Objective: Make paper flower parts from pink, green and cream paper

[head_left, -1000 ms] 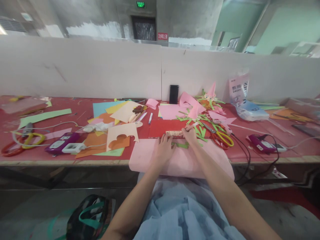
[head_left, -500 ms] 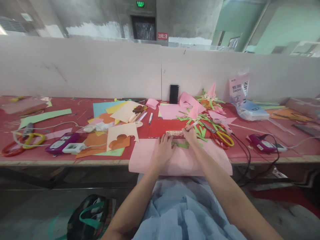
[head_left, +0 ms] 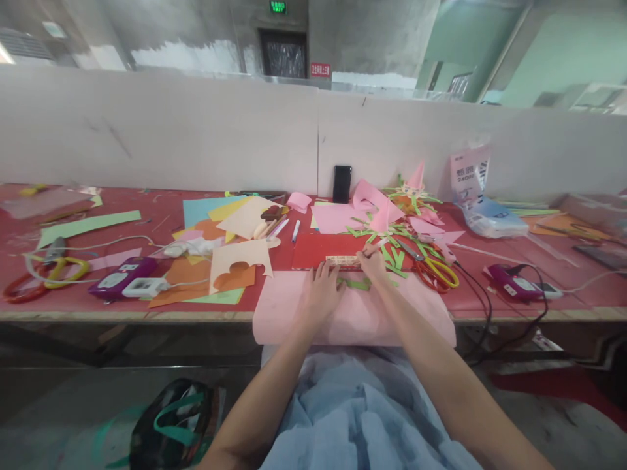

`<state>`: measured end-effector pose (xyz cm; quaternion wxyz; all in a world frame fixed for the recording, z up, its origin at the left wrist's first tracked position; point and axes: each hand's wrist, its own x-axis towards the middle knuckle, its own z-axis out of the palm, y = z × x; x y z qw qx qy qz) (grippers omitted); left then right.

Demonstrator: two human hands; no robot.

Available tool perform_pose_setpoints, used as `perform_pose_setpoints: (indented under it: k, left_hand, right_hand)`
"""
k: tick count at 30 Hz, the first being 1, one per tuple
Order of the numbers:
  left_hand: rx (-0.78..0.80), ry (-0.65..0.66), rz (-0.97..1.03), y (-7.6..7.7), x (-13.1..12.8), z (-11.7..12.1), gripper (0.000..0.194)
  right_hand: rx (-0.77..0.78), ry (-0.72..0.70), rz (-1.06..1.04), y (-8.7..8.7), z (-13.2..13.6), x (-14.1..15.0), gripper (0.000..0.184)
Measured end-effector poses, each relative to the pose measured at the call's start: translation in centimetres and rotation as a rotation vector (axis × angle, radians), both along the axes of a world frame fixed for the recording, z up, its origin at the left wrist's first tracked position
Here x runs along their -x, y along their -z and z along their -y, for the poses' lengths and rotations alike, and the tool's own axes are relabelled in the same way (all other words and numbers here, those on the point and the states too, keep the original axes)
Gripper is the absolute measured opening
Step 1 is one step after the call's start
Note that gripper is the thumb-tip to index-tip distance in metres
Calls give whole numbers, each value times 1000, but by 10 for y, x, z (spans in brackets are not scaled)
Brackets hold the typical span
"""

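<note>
My right hand (head_left: 372,265) is closed around a pale pen (head_left: 379,245), its tip end down near a short patterned beige strip that looks like a ruler (head_left: 341,260). That ruler lies along the near part of a red sheet (head_left: 318,244). With fingers spread and flat, my left hand (head_left: 323,290) presses at the ruler's left end. A large pink sheet (head_left: 289,316) lies under both hands and curls over the table edge. Between my hands a green paper piece (head_left: 360,284) rests on it.
Red-and-yellow-handled scissors (head_left: 434,271) lie right of my right hand, beside a pink cone with green paper fringe (head_left: 381,219). Cut coloured paper (head_left: 240,261) and a capped pen (head_left: 296,231) are at left. A phone (head_left: 341,184) leans on the white partition (head_left: 196,137).
The view has shifted very slightly. Both hands, the pen and the ruler keep nearly the same places.
</note>
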<state>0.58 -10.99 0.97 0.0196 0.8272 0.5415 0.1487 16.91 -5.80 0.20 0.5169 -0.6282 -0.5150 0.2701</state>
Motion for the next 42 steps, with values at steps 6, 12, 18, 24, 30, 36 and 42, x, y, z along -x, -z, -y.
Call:
perform_pose_setpoints:
  k: [6, 12, 18, 24, 30, 36, 42]
  left_hand:
    - [-11, -3, -2, 3, 1, -1, 46]
    - [5, -4, -7, 2, 1, -2, 46]
    - [8, -5, -22, -2, 1, 0, 46]
    - [-2, -10, -13, 0, 0, -1, 44]
    - [5, -9, -26, -2, 0, 0, 46]
    - [17, -15, -21, 0, 1, -1, 45]
    - [7, -6, -6, 2, 0, -3, 46]
  right_hand:
    - [-7, 4, 13, 2, -1, -2, 17]
    - [-14, 48, -119, -1, 0, 0, 15]
    - [-49, 59, -108, -3, 2, 0, 15]
    - [-44, 70, -113, -1, 0, -1, 15]
    - [-33, 50, -57, 0, 0, -1, 16]
    - [-10, 54, -99, -1, 0, -1, 14]
    - [-11, 39, -54, 2, -1, -3, 17]
